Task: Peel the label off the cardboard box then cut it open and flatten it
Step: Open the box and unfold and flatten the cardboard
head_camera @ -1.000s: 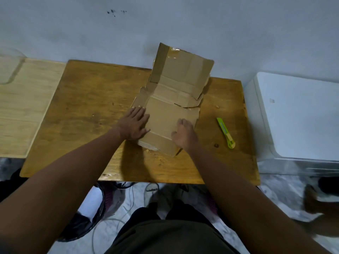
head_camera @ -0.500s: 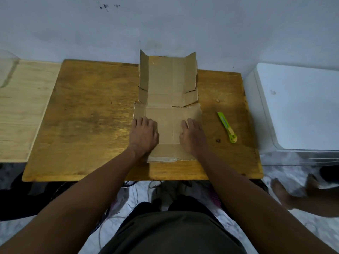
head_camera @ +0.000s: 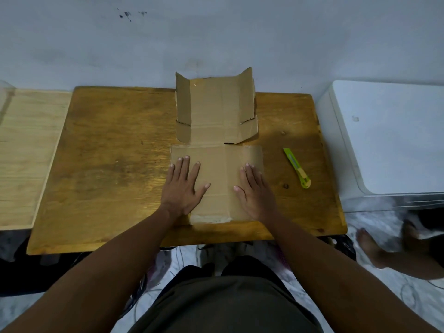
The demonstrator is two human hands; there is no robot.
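Note:
The cut-open cardboard box [head_camera: 217,131] lies spread out on the wooden table [head_camera: 115,164], square to me. Its near panel rests flat; the far panel rises towards the wall with its two side flaps bent upward. My left hand [head_camera: 183,186] presses palm-down on the near panel's left side, fingers spread. On the panel's right side my right hand [head_camera: 254,188] lies flat in the same way. Neither hand grips anything. A green and yellow utility knife [head_camera: 297,168] rests on the table to the right of the box.
A paler wooden table [head_camera: 26,150] adjoins on the left. A white appliance [head_camera: 389,140] stands on the right. The wall is just behind the box. Another person's bare foot [head_camera: 370,248] is on the floor at the lower right, with cables under the table.
The cardboard has been turned from a skewed position to square with the table edge. Both hands slid onto the near panel and flattened out; the far panel now leans lower.

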